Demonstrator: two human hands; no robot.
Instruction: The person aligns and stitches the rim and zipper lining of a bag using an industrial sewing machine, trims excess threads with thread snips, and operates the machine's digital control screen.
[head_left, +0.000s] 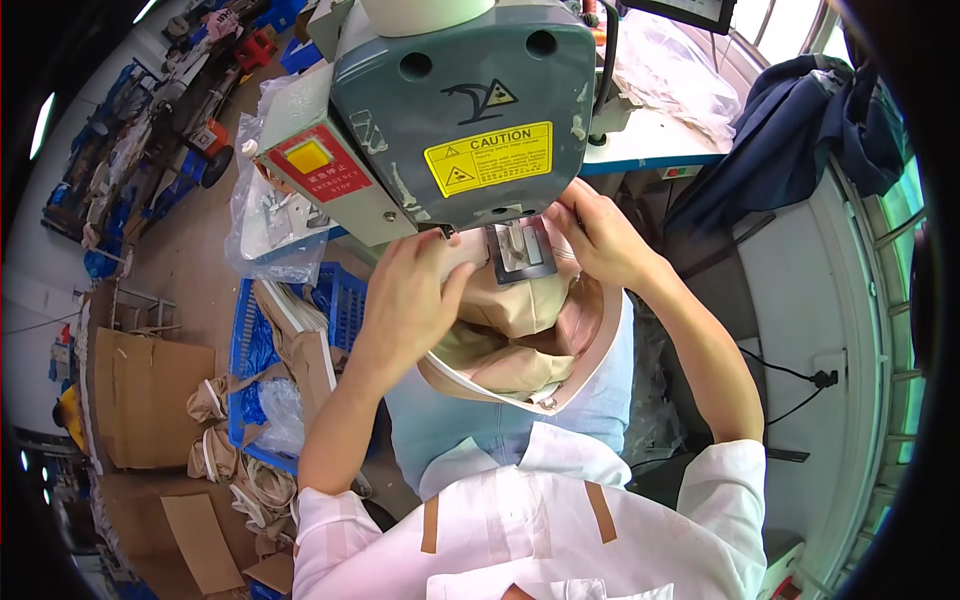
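A beige fabric bag (520, 372) with a pale zipped rim hangs open under the head of a grey-green machine (470, 100). A dark metal frame (522, 252) presses on its far part. My left hand (408, 295) lies on the fabric at the left of the frame, fingertips close under the machine head, thumb apart from the fingers. To the right of the frame, my right hand (598, 235) pinches the bag's edge between thumb and fingers. The fingertips of the right hand are partly hidden by the machine.
An emergency stop box (318, 160) juts from the machine's left side. Beige pieces lie on a blue basket (240, 360) at the left, near cardboard boxes (150, 400). Dark blue cloth (770, 140) hangs at the right; a plastic bag (680, 75) lies on the table behind.
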